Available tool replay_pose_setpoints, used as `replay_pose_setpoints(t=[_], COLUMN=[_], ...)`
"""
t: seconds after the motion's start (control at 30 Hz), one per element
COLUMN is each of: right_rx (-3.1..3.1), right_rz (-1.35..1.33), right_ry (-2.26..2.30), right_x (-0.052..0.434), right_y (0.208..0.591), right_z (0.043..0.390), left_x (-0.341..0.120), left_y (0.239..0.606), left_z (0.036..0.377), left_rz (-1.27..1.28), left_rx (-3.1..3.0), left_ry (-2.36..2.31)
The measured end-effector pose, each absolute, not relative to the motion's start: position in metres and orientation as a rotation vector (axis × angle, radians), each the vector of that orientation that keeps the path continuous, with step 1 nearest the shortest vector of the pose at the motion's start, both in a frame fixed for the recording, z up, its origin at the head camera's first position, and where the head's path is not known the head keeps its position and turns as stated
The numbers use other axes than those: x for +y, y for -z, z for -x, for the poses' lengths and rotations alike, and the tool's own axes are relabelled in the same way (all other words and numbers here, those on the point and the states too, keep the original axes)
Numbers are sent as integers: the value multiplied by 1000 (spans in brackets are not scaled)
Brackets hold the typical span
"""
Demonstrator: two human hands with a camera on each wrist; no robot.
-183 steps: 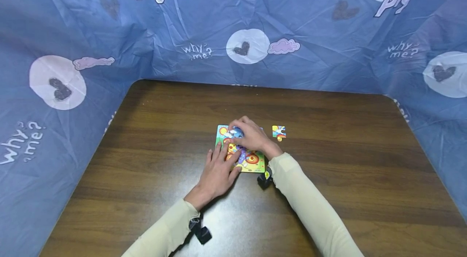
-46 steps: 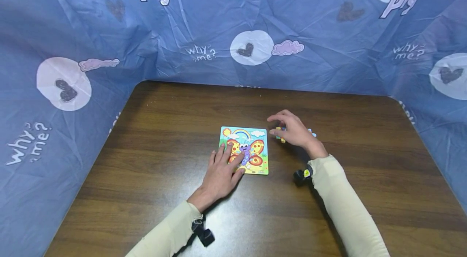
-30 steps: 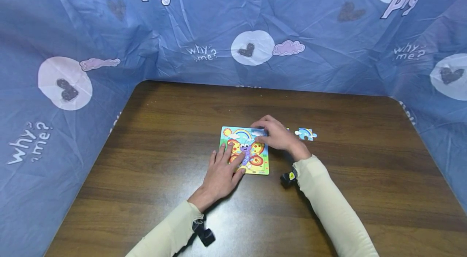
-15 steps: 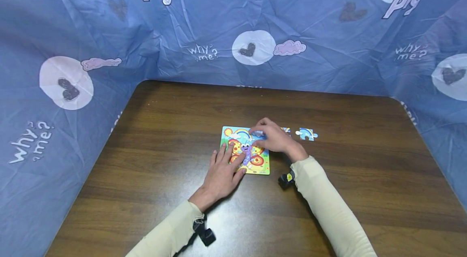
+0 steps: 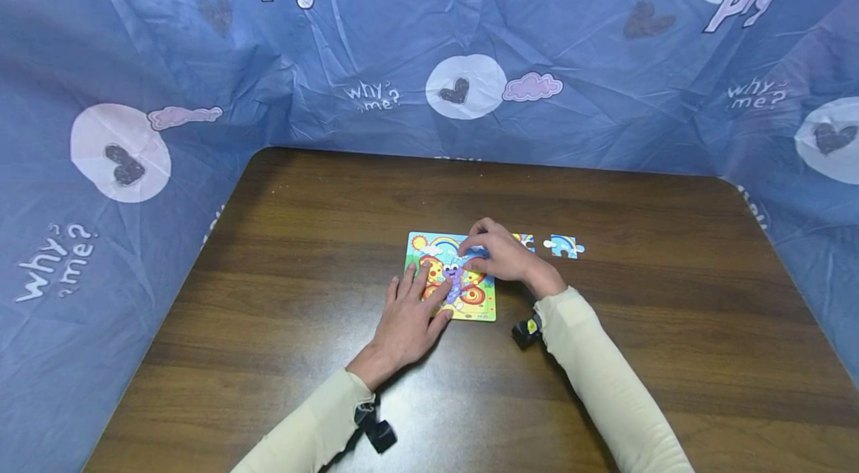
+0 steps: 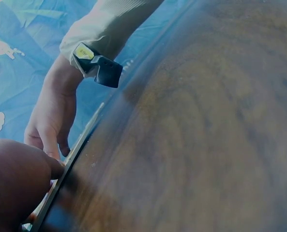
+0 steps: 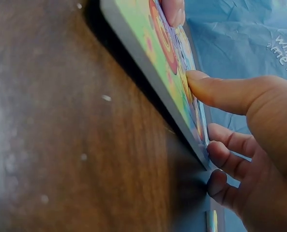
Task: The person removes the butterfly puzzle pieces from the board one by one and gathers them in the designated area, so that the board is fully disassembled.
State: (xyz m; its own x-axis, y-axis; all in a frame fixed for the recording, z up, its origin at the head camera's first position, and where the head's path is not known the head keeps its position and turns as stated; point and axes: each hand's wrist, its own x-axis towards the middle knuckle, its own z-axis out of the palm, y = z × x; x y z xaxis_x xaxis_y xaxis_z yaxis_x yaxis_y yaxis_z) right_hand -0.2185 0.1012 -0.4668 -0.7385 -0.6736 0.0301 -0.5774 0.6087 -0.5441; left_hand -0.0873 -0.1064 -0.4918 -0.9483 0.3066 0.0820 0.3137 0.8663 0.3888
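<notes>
A person in pale cream long sleeves sits at a dark brown wooden table (image 5: 302, 234), both hands on a small, brightly printed puzzle board (image 5: 429, 245) that lies flat near the middle of the tabletop. The board shows a cartoon butterfly with orange and red wings under a rainbow, a sun and a cloud. The left hand (image 5: 408, 316) rests palm down, fingers straight and relaxed, on the near left part of the board, pressing it to the table and grasping nothing. The right hand (image 5: 502, 255) is at the board's far right corner with its fingers bent; in the right wrist view the thumb (image 7: 220, 92) presses on the printed face while the curled fingers (image 7: 230, 150) sit at the board's edge. Whether that hand is pinching a puzzle piece there cannot be told, since the hand covers the spot. Just to the right of the right hand, a loose puzzle piece (image 5: 524, 240) with yellow and blue colours lies on the bare wood, partly hidden behind the knuckles. A little further right lies a second loose puzzle piece (image 5: 564, 245), blue with a bit of rainbow, apart from the first. A small black wrist camera (image 5: 525, 332) is strapped under the right wrist. Crinkled blue fabric (image 5: 403, 33), printed with white circles, dark hearts, pink clouds and the words "pig" and "why me?", surrounds the table on the left, far and right sides.
</notes>
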Motion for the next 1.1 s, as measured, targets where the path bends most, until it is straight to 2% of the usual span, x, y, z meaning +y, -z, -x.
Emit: replay_pose_setpoints(t=[0.3,1.1], right_rx=[2592,2534], right_rz=[1130,983], right_ry=[790,881], right_x=[103,105], right_y=[467,468], right_z=[220,217], left_x=[-107,-106], left_y=[490,490], left_z=[86,87], left_rz=[503,511], left_rx=[-3015,-3024], left_ry=[626,613])
